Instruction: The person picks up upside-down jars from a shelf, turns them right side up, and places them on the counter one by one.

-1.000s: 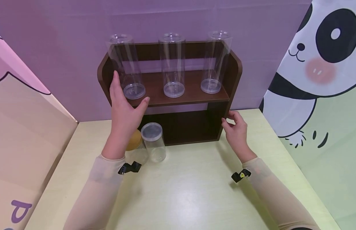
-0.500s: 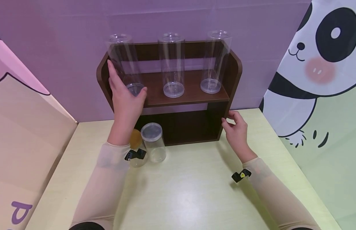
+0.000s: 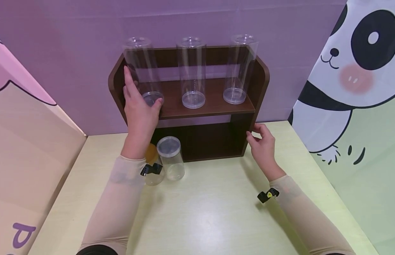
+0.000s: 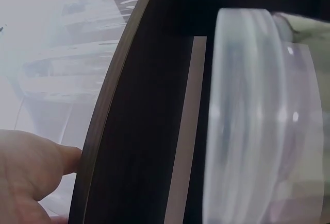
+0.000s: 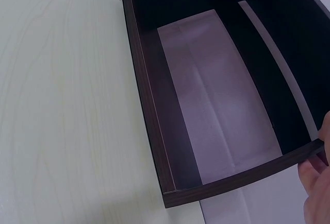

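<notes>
My left hand point(image 3: 140, 109) holds the left tall clear jar point(image 3: 143, 60) low down, its thumb at the front and its fingers along the left side. This jar stands upside down or base-down, I cannot tell which, on the upper board of a dark brown shelf point(image 3: 213, 83). In the left wrist view the thumb point(image 4: 69, 159) lies close to the board's front edge. My right hand point(image 3: 262, 147) pinches the shelf's right side panel, seen also in the right wrist view where fingers point(image 5: 309, 175) lie at its edge.
Two more tall clear jars, one in the middle point(image 3: 193, 71) and one at the right point(image 3: 237, 71), stand on the upper board. In front of the shelf on the pale table point(image 3: 210, 205) stand an orange-lidded jar point(image 3: 151, 154) and a jar with a clear lid point(image 3: 170, 147).
My left hand has moved up and in onto the left tall jar, and that jar has shifted slightly to the right. The right hand has stayed on the side panel.
</notes>
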`<state>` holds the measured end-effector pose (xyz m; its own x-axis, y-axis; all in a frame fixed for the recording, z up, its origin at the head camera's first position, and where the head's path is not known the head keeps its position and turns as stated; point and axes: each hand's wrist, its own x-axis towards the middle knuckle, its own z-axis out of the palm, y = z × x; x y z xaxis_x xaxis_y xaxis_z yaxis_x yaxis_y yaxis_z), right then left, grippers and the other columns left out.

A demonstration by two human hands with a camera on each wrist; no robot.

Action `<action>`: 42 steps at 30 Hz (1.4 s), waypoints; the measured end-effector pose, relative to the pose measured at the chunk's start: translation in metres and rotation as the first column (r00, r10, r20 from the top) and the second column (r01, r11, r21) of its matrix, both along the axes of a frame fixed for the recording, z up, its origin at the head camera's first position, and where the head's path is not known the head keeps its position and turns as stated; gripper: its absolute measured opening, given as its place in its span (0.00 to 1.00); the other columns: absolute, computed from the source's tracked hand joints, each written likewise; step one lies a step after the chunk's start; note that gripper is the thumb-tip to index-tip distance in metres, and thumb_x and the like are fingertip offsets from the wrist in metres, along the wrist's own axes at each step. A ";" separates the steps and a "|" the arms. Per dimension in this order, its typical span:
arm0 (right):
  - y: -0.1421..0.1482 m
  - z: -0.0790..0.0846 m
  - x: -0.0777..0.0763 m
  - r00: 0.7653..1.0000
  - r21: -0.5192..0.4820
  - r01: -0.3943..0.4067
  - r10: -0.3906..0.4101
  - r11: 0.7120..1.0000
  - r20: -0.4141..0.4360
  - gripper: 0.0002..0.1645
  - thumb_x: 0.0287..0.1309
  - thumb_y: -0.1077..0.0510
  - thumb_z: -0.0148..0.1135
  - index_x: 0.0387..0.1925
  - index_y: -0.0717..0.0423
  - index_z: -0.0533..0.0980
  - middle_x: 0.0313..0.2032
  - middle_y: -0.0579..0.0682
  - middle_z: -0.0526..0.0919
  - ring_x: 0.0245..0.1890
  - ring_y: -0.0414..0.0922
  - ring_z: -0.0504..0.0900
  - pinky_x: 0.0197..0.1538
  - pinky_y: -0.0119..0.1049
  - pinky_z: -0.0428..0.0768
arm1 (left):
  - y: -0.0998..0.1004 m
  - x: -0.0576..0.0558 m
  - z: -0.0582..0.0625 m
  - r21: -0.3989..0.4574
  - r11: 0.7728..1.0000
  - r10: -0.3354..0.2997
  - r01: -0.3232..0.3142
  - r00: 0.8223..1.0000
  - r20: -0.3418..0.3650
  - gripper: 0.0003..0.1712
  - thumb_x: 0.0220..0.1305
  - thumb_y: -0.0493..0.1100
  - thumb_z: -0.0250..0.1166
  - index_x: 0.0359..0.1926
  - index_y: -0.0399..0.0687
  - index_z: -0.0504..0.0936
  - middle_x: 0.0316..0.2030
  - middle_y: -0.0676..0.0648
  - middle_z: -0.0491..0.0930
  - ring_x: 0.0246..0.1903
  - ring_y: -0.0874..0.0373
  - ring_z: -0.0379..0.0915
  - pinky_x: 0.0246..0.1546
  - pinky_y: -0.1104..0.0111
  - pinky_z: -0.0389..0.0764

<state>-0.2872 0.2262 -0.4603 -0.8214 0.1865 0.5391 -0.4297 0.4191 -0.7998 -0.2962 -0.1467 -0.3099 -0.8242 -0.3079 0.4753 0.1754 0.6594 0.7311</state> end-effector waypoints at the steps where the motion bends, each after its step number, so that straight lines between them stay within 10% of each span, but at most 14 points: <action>1: 0.000 0.000 0.000 1.000 -0.003 -0.001 0.001 1.000 0.000 0.13 0.73 0.68 0.70 0.56 0.62 0.82 0.53 0.55 0.89 0.54 0.46 0.85 0.50 0.18 0.83 | 0.000 0.000 0.000 -0.003 1.000 0.001 -0.001 1.000 -0.007 0.72 0.70 0.43 0.78 0.90 0.71 0.29 0.81 0.41 0.59 0.79 0.47 0.64 0.79 0.51 0.70; 12: -0.001 0.001 0.001 1.000 -0.004 -0.001 0.001 1.000 0.010 0.13 0.73 0.68 0.70 0.56 0.62 0.82 0.53 0.55 0.89 0.54 0.44 0.85 0.50 0.18 0.83 | -0.001 0.005 -0.005 -0.062 0.998 -0.016 0.010 0.996 -0.089 0.73 0.66 0.48 0.82 0.90 0.69 0.34 0.74 0.42 0.68 0.74 0.53 0.69 0.71 0.51 0.79; 28: -0.002 0.002 0.000 1.000 0.006 0.008 -0.008 1.000 0.020 0.14 0.74 0.67 0.70 0.58 0.62 0.82 0.54 0.56 0.88 0.55 0.46 0.85 0.50 0.19 0.83 | -0.007 0.041 -0.003 -0.005 0.981 -0.194 0.194 0.976 -0.102 0.74 0.62 0.48 0.84 0.89 0.80 0.37 0.73 0.47 0.70 0.70 0.58 0.72 0.68 0.57 0.82; 42: -0.001 0.002 0.001 1.000 0.003 0.010 -0.010 1.000 0.003 0.13 0.73 0.68 0.70 0.56 0.63 0.82 0.53 0.57 0.89 0.54 0.46 0.85 0.48 0.17 0.83 | -0.001 0.073 -0.016 0.041 0.915 -0.392 0.402 0.908 -0.147 0.75 0.60 0.37 0.86 0.90 0.75 0.42 0.72 0.46 0.72 0.69 0.55 0.74 0.70 0.49 0.82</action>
<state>-0.2866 0.2249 -0.4587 -0.8210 0.1934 0.5371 -0.4231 0.4255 -0.7999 -0.2230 -0.1474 -0.3256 -0.8160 -0.0039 0.5781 0.5105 0.4645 0.7236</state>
